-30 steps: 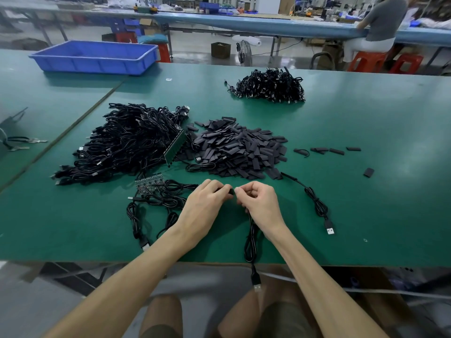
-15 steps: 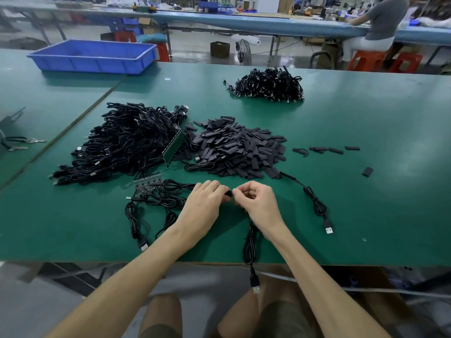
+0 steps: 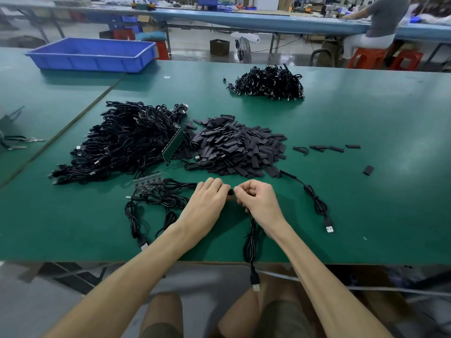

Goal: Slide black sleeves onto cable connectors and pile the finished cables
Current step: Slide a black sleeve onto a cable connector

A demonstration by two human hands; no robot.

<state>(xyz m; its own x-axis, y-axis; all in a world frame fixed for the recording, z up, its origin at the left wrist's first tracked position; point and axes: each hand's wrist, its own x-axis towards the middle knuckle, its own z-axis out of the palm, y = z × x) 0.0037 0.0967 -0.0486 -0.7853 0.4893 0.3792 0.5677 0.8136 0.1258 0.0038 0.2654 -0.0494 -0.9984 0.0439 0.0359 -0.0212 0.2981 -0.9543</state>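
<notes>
My left hand [image 3: 207, 201] and my right hand [image 3: 258, 200] meet near the table's front edge, fingertips pinched together. Between them shows a short black sleeve [image 3: 230, 192], held by my left fingers. My right hand grips a black cable [image 3: 250, 242] whose bundled length hangs over the edge, its USB plug [image 3: 255, 284] dangling below. The connector end is hidden by my fingers. A heap of black sleeves [image 3: 234, 147] lies just beyond my hands. A large pile of black cables [image 3: 122, 142] sits to the left, a smaller pile [image 3: 268, 82] at the back.
A single cable [image 3: 317, 203] lies right of my hands. Loose cables and small circuit boards [image 3: 147, 182] lie to the left. Stray sleeves [image 3: 327, 148] are scattered at right. A blue tray [image 3: 92, 54] stands back left. A person sits at the far bench.
Both hands stay pinched together at the same spot; only small finger movements show. The cable still hangs over the edge.
</notes>
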